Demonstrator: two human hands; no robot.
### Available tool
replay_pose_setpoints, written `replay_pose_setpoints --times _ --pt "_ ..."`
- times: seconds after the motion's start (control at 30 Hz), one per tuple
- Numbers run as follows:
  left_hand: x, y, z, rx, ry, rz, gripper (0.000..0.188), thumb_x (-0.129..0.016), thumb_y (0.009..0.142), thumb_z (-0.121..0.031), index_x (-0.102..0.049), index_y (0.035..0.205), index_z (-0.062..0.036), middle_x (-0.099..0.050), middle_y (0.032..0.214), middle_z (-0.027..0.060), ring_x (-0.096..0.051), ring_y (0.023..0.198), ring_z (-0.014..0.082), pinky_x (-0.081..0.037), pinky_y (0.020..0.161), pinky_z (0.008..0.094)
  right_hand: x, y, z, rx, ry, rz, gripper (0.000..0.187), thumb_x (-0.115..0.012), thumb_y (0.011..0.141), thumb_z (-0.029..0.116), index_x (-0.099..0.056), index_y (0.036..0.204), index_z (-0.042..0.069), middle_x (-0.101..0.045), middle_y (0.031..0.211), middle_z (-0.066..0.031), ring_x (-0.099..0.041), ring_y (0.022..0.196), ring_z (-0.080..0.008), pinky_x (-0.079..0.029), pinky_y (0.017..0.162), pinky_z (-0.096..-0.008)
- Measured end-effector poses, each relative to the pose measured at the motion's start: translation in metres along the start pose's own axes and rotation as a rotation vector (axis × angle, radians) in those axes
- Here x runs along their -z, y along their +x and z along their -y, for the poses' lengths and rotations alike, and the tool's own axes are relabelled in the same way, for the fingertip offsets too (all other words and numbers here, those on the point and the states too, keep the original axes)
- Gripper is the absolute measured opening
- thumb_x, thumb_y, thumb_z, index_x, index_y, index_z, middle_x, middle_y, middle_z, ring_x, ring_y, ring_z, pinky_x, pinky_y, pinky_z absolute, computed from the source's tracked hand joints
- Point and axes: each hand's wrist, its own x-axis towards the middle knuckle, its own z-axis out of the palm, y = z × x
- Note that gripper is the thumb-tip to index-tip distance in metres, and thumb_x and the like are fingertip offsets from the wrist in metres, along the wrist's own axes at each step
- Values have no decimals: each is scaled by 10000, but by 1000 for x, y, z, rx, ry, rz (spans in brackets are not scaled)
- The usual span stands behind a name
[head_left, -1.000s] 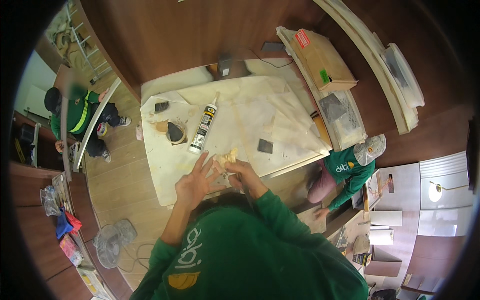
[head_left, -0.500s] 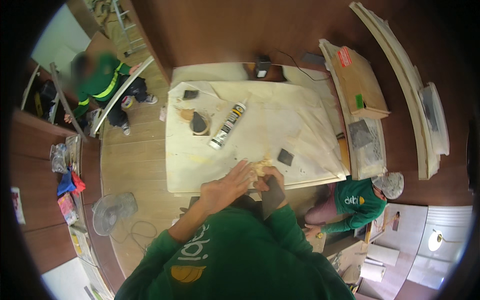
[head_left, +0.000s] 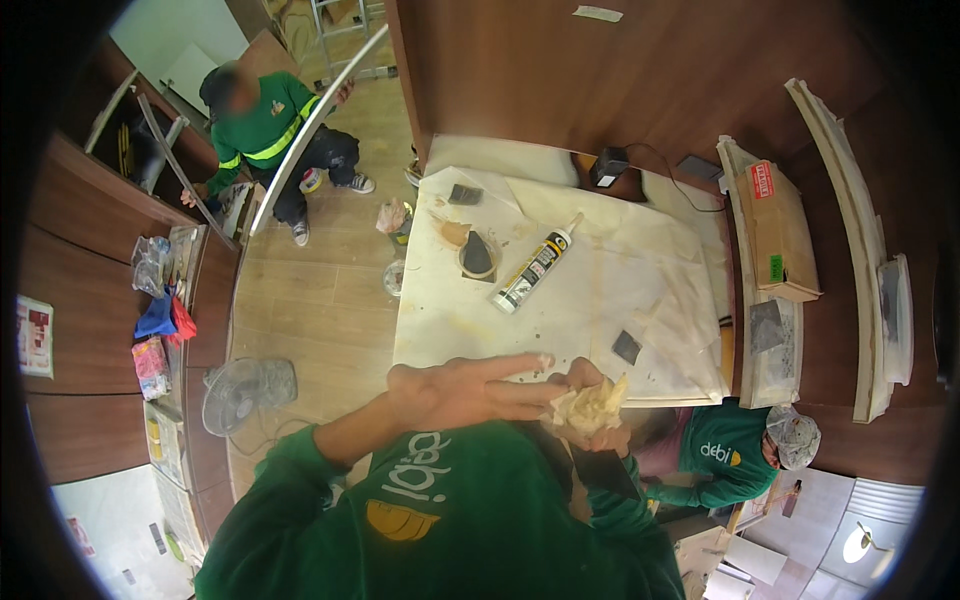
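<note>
1. By the covered tabletop [head_left: 450, 325], gripped a crumpled cream wad [head_left: 592, 403] in the right hand [head_left: 611, 438].
2. Apparently wiped the left hand [head_left: 455, 390] (open and outstretched) against it.
3. Next, seemingly needed a cleaner fold.

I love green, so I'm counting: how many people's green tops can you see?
3. The wearer's green top is bottom middle, a yellow-banded top upper left, and a third top lower right. More may be out of view.
</note>
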Motion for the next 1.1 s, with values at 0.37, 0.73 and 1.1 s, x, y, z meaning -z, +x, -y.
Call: replay_pose_setpoints --times 0.37,0.73,1.1 --pt "-48 -79 -53 302 520 58 1187 -828 646 -432 -189 1551 -6 -322 1558 209 -251 1478 278 -98 1192 409 -70 40 18 -386 -489 483 587 -927 652 191 -509 1042 52 -566 973 -13 -529 822 -69 -422 687 -234" --pt "-19 -179 -101 -168 714 -798 792 -663 841 -408 -412 1420 71 -529 1355 304 -615 1151 386 -430 1038 473 -32 61 55 -35 -570 75 562 -914 620 146 -631 1091 28 -662 922 -66 -604 866 -102 -477 724 -265" --pt "54 -38 -29 -263 -118 -996 610 -499 949 -510 -561 1200 43 -636 1115 158 -646 1001 299 -529 881 445 -69 130 -52 106 -1506 98 457 -783 697 251 -641 1098 84 -713 957 -119 -693 763 -288 -539 631 -407"
